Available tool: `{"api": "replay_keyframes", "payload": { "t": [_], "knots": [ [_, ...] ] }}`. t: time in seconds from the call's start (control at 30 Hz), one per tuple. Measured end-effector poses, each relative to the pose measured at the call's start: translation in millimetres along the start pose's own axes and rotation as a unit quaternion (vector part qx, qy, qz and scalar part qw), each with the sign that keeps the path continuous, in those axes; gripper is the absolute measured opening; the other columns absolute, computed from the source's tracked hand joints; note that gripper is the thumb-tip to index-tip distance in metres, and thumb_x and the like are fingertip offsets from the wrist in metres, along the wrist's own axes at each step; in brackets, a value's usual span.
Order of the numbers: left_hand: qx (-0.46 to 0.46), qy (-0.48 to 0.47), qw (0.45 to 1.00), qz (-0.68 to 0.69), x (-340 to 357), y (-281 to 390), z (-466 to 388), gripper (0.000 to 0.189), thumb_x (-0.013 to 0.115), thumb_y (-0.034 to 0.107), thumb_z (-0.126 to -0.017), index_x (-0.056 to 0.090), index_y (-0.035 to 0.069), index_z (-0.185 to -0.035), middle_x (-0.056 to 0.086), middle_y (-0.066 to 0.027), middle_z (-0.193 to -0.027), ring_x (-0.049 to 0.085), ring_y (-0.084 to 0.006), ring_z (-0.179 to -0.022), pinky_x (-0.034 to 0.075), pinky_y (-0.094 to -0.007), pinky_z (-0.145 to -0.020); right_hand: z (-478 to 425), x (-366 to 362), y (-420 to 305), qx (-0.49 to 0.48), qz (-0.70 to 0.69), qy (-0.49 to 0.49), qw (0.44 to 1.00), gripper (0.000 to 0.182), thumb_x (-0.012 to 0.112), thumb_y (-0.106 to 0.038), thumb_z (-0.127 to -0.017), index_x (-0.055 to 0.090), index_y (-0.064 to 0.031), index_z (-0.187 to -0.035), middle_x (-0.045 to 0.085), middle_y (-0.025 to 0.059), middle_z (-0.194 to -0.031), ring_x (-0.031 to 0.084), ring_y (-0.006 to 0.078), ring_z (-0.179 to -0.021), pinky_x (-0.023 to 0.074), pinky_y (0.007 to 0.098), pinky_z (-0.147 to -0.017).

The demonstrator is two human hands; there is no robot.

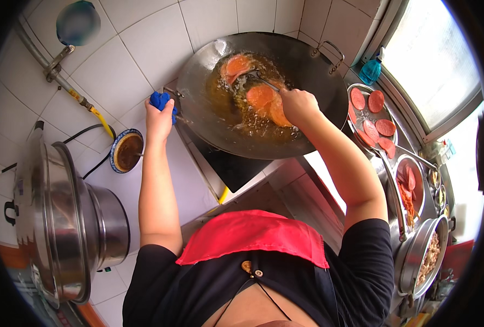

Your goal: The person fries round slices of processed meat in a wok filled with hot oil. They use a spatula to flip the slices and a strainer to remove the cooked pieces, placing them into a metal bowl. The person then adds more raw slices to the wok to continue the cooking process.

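A large dark steel wok (319,135) stands tilted on the stove, with bubbling oil (221,104) in it. Several thin orange-pink slices (261,96) fry there, some overlapping; they look like sausage slices. My left hand (159,122) is closed around a bunched blue cloth (160,101) at the wok's left loop handle, most of which the cloth and fingers cover. With my right hand (300,107) I hold a metal cooking utensil (269,83) over the wok. Its head reaches among the slices and is partly hidden.
On the right, a metal plate (364,116) carries uncooked pink slices (371,130). Long-handled utensils (395,200), a bowl (419,165) and a pot of chopped food (430,261) line that side. A blue spray bottle (371,71) stands by the window. Leftward are a small bowl (127,151) and a large lidded steel pot (68,220).
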State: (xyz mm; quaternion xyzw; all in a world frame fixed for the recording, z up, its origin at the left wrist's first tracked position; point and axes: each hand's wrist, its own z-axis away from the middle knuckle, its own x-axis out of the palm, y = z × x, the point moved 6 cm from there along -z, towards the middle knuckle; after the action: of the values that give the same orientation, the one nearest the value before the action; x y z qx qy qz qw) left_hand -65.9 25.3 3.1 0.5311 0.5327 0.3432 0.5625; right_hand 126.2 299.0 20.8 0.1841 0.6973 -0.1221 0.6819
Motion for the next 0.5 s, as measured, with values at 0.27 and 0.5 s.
{"api": "replay_keyframes", "payload": {
  "t": [0.27, 0.5],
  "knots": [
    [-0.014, 0.002, 1.000, -0.005, -0.5, 2.4, 2.6, 0.051, 0.062, 0.019, -0.081, 0.035, 0.000, -0.120, 0.054, -0.0085, -0.097, 0.056, -0.0150, -0.081, 0.047, -0.0277, -0.066, 12.2, -6.9, 8.6, 0.011, -0.008, -0.044, 0.999, 0.017, 0.049, -0.008, -0.079, 0.063, -0.0036, -0.088, 0.065, 0.0126, -0.089, 0.064, 0.0268, -0.083, 0.0512, 0.0346, -0.070],
    [-0.016, 0.000, 1.000, -0.003, 0.0, 0.6, 1.5, 0.049, 0.062, 0.019, -0.082, 0.037, 0.002, -0.119, 0.053, -0.0048, -0.097, 0.052, -0.0114, -0.083, 0.045, -0.0255, -0.067, 58.4, -18.8, 23.4, 0.003, 0.007, -0.111, 0.994, 0.034, 0.049, -0.003, -0.075, 0.058, -0.0095, -0.107, 0.063, 0.0153, -0.084, 0.061, 0.0323, -0.083, 0.0488, 0.0402, -0.070]
  ]
}}
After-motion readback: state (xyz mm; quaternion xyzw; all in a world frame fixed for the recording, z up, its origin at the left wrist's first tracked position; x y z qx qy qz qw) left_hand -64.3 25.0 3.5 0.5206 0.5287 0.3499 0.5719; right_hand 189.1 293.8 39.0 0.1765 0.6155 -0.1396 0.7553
